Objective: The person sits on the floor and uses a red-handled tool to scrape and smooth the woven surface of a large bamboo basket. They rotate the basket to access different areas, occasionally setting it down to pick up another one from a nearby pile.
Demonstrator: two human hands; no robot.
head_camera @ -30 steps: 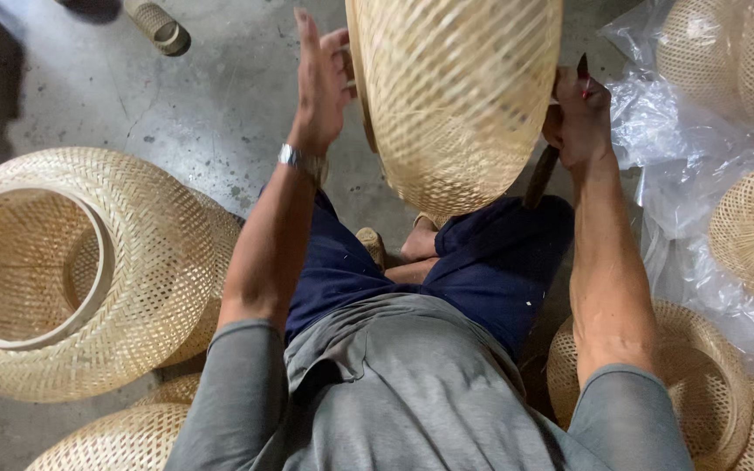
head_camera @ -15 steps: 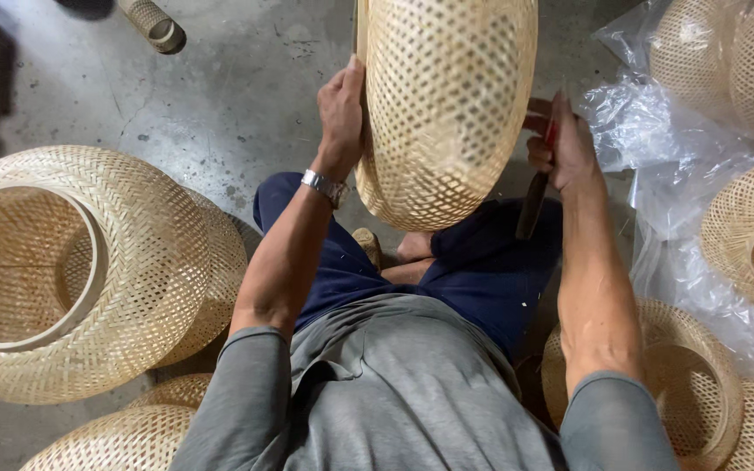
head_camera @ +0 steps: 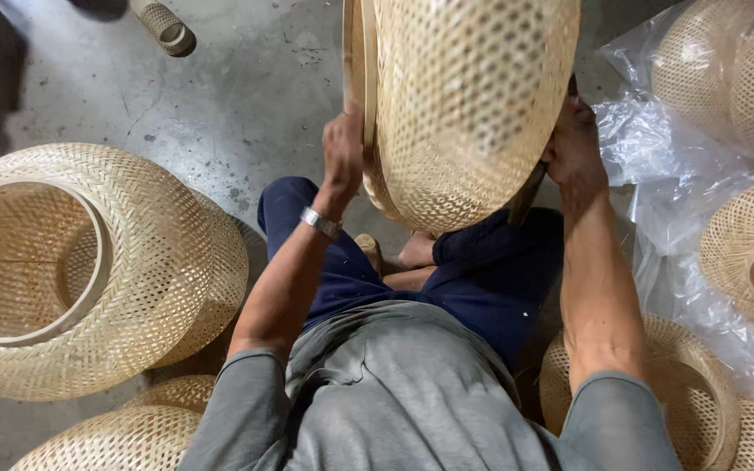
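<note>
woven shade held up between two hands

everything here sits around the tall woven bamboo shade (head_camera: 473,105) that the seated person holds up over their knees, so i'll place things from it.

far to the left of it, down on the concrete floor (head_camera: 220,96), rests a big round woven shade (head_camera: 133,270) with its open ring facing up, and below that another woven piece (head_camera: 115,440) pokes in at the bottom edge. up and to the left of the held shade a small woven tube (head_camera: 163,24) lies on the floor.

the left hand (head_camera: 344,157) is right at the shade's left rim, fingers curled around the flat hoop edge and gripping it (a metal wristwatch (head_camera: 320,222) sits on that wrist). the shade itself hangs upright between the two arms, its rounded bottom just above the dark blue trousers (head_camera: 482,279).

on the shade's right side, the right hand (head_camera: 573,153) presses against the weave; its fingers are tucked behind the curve, so i cannot tell if they are closed on anything. a dark, slim handle-like shape (head_camera: 525,196) shows just under that hand, too hidden to name.

further right lies crumpled clear plastic sheeting (head_camera: 656,174) with more woven shades (head_camera: 726,70) on it, and one more basket (head_camera: 691,392) sits below the right elbow.
</note>
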